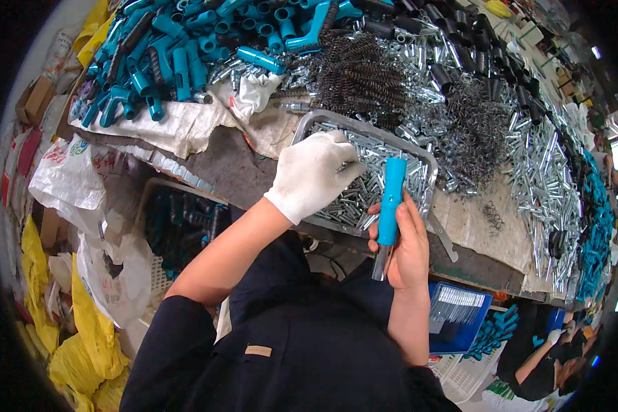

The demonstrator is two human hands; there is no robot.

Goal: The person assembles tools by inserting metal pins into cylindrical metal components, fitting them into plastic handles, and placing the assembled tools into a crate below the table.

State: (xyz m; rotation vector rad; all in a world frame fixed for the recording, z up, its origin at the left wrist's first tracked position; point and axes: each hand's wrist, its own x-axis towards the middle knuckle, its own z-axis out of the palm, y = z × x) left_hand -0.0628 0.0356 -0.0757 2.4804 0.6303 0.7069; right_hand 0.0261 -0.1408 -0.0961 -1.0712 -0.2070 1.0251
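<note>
My left hand [317,174], in a white glove, is closed over the grey tray [426,159] of small metal pins [347,206]. Its fingers curl together; a bit of metal seems to show at them, too small to name. In my bare right hand [410,244] a teal plastic tube [390,199] stands nearly upright, with fingers wrapped round its lower part. From its bottom end a shiny metal shaft [380,264] sticks out. The tube is beside my left hand, apart from it, above the tray's right side.
Teal handles [185,65] heap at the far left, beside dark springs [360,75] and thin wire springs [477,130]. Metal rods [539,192] spread to the right. A flat metal bar [443,237] juts past the bench edge. Below are a blue crate [453,319] and a co-worker [553,360].
</note>
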